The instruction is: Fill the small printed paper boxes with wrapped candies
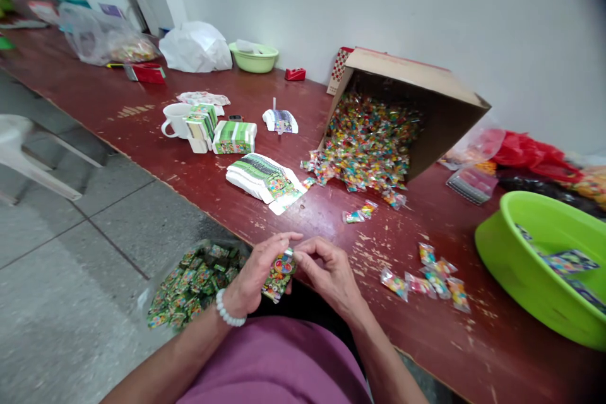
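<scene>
While you face the long red-painted wooden table [120,98], your left hand [253,274] is clenched round a small printed sachet [279,276], and the fingertips [303,249] of your right hand [331,274] pinch its top end. Both hands grasp it together, close above your lap, a hold that steadies so small an item. A white beaded bracelet [228,308] sits on your left wrist.

Near left, just below the table edge, a clear plastic bag [194,284] of green sachets lies within easy reach of your left hand. Near right, sealed clear packets of sweets [426,281] lie loosely grouped on the table, a short reach from your right hand; farther right, a lime-green plastic basin [502,259] holds printed packets.

Far right of centre, a cardboard box [416,79] lies tilted on its side, its mouth toward you — wrapped sweets [364,142] fan out from it across the tabletop. Stacks of green-and-white printed cards [262,180] lie nearer you, beside a white mug [176,120].
</scene>
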